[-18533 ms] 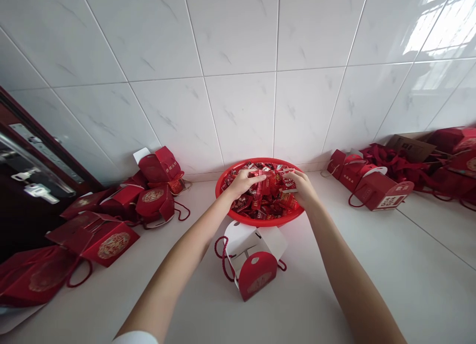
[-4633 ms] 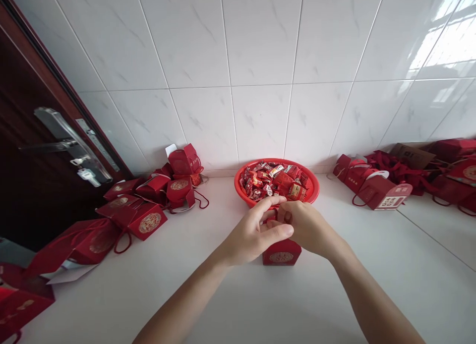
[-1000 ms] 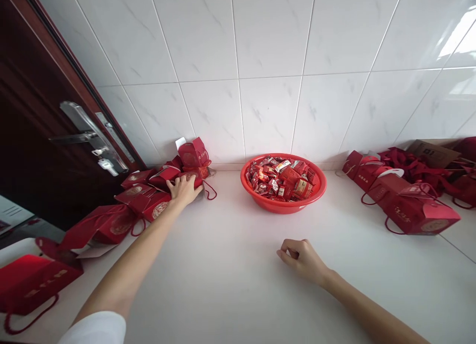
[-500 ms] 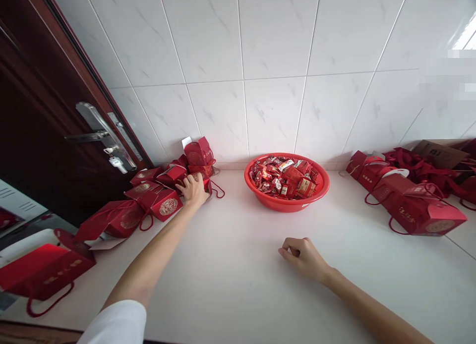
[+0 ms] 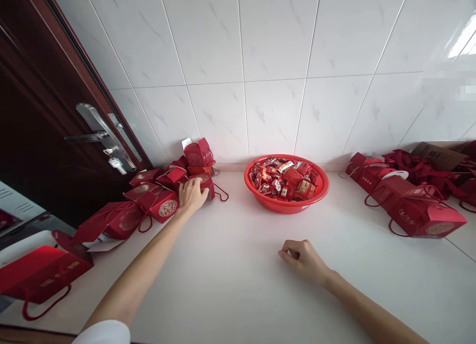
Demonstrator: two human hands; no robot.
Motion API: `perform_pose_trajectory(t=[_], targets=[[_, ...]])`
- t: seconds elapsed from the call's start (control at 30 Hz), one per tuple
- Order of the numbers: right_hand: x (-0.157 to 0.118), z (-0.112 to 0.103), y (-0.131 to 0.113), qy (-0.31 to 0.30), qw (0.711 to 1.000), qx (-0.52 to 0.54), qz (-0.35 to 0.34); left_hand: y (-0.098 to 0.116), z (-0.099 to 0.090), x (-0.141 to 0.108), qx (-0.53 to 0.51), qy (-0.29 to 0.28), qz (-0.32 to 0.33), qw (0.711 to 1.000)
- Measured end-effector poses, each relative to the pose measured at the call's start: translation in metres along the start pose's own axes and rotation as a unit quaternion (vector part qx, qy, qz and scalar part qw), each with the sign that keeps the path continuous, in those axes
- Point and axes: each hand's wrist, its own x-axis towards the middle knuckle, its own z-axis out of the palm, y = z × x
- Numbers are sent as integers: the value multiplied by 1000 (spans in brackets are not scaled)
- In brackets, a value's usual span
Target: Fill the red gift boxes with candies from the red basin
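Note:
At the near right side of a cluster of red gift boxes, my left hand (image 5: 192, 195) has its bent fingers round a small red gift box (image 5: 208, 185). Part of that box is hidden behind the hand, and its red cord handle lies out to the right on the table. My right hand (image 5: 305, 259) rests in a loose fist on the table, with nothing seen in it. Beyond it, near the wall, stands a red plastic basket (image 5: 282, 206) filled with wrapped sweets (image 5: 286, 178).
More red boxes line the left side, including a box with an open top (image 5: 48, 272). On the right lie other red boxes (image 5: 420, 210) and a heap of red bags (image 5: 412, 160). A tiled wall (image 5: 275, 111) closes off the back; a dark door (image 5: 40, 111) is at left.
My left hand has shifted slightly toward me and to the left, baring more of the gift box under it. My right hand has stayed in place.

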Motion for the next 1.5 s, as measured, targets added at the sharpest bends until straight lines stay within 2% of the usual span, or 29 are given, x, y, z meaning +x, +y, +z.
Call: perform_pose_trajectory(t=[0.13,0.3,0.5,0.63,0.77,0.9,1.03,1.13,1.33,1.5], targets=[[0,0,-1,4,1000,-1,5,-1,-8,1,-29,6,31,999],[-1,0,-2,5,1000,2,-1,-3,-29,2,-70,35,67,995],[-1,-1,1,14,1000,5,-13,1,-58,-10,-226,40,95,969],[3,-6,-4,23,999,23,-25,21,-71,-33,-282,15,127,951],[12,-17,-27,59,995,51,-62,52,-76,-57,-304,-21,200,931],[27,-30,-65,99,989,40,-98,83,-75,-73,-283,4,281,917],[40,-38,-95,149,985,-50,-74,103,-70,-81,-291,23,337,895],[45,-42,-101,130,987,-75,-52,108,-64,-83,-350,9,301,887],[47,-57,-88,55,994,50,-85,103,-47,-87,-468,-47,221,854],[48,-62,-79,-15,995,3,-94,102,-37,-96,-500,-108,148,847]])
